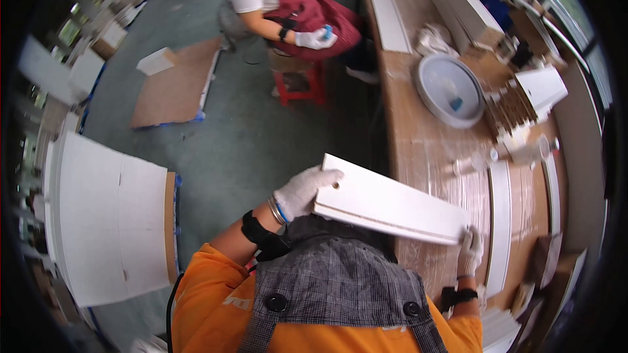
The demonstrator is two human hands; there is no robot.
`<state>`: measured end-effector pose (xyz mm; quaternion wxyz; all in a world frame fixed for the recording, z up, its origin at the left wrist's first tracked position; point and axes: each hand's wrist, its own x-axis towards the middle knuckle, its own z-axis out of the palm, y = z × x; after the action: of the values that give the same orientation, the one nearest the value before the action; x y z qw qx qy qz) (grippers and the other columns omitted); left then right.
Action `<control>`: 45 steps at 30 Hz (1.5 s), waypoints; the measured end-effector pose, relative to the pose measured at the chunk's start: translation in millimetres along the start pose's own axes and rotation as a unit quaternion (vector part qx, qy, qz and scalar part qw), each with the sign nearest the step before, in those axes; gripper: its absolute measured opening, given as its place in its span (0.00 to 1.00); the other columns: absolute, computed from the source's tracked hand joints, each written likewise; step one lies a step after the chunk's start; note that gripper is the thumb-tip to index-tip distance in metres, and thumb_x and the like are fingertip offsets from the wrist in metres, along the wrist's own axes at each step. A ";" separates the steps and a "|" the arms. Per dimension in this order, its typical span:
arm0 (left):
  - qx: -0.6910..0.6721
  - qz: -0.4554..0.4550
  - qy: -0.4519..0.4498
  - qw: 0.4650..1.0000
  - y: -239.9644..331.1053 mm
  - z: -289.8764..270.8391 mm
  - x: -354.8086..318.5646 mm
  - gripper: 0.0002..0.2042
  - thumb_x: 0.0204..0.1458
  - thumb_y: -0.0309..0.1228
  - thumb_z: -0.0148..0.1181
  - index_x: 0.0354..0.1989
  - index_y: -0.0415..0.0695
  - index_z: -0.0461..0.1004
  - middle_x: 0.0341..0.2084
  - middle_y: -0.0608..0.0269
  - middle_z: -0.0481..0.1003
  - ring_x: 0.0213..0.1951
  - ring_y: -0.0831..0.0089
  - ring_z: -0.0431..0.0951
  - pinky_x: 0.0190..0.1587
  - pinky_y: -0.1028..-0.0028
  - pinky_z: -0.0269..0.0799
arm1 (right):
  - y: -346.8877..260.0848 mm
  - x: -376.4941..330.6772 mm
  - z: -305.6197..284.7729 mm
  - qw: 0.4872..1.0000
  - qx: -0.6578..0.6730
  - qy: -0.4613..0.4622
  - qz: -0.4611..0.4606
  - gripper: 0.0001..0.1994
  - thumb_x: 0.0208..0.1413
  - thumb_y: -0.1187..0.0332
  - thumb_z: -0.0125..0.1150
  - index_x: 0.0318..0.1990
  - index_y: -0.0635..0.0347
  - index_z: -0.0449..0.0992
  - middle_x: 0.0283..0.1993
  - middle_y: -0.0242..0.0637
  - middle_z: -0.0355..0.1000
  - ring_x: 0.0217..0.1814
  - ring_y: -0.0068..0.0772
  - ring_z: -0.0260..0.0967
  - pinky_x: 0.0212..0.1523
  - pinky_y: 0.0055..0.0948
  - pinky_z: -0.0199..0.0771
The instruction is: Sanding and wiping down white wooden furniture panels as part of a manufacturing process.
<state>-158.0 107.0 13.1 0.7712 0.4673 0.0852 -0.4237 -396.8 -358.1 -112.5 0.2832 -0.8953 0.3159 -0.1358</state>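
A long white board (392, 206) with a groove along its near edge and a small round hole near its left end is held in front of my body. My left hand (302, 191), in a white knit glove, is closed round the left end, thumb on top. At the other end my right hand (470, 252), gloved the same way, grips the board's right corner. The board's right part overhangs the wrapped worktable (425, 157); its left part is over the floor.
Along the table are a grey round basin (451, 91), white strips (500, 222), a stack of brown pieces (510, 114) and plastic bottles (533, 150). A co-worker (297, 13) in a red apron sits beyond, near a red stool (299, 85). White panels (111, 216) are stacked at left.
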 end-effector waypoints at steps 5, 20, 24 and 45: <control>-0.095 -0.068 0.063 0.991 19.8 -6.9 16.3 0.12 0.62 0.39 0.58 0.44 0.43 0.74 0.32 0.65 0.76 0.29 0.74 0.79 0.22 0.78 0.73 | -49.5 1.7 1.6 0.988 -0.068 0.085 -0.112 0.14 0.67 0.67 0.48 0.50 0.63 0.78 0.52 0.50 0.76 0.58 0.53 0.70 0.63 0.44 0.67; 0.502 0.248 -0.171 0.810 43.4 -81.2 70.7 0.15 0.65 0.38 0.50 0.54 0.44 0.69 0.54 0.59 0.69 0.59 0.66 0.68 0.60 0.65 0.68 | -440.1 -24.3 151.9 0.839 0.039 0.001 -0.543 0.34 0.56 0.44 0.51 0.58 0.68 0.72 0.59 0.53 0.71 0.65 0.55 0.68 0.67 0.53 0.65; 0.216 0.039 -0.223 0.950 53.9 -76.6 97.4 0.16 0.65 0.37 0.49 0.54 0.38 0.69 0.49 0.53 0.72 0.50 0.64 0.74 0.53 0.68 0.75 | -408.0 -9.2 145.4 0.879 0.049 0.054 -0.471 0.33 0.55 0.44 0.52 0.57 0.66 0.71 0.56 0.50 0.72 0.62 0.52 0.70 0.65 0.50 0.67; -0.014 -0.243 0.048 0.969 118.2 -15.1 165.3 0.13 0.63 0.34 0.53 0.42 0.34 0.73 0.32 0.42 0.77 0.20 0.73 0.76 0.17 0.84 0.75 | 12.1 31.8 0.5 0.889 -0.347 0.059 0.292 0.29 0.65 0.51 0.50 0.70 0.54 0.62 0.74 0.48 0.57 0.79 0.47 0.46 0.77 0.42 0.42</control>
<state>36.2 48.2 -5.7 0.6463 0.4415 0.2392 -0.5746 -378.2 -386.1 -118.1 -0.0382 -0.7940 0.6064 0.0191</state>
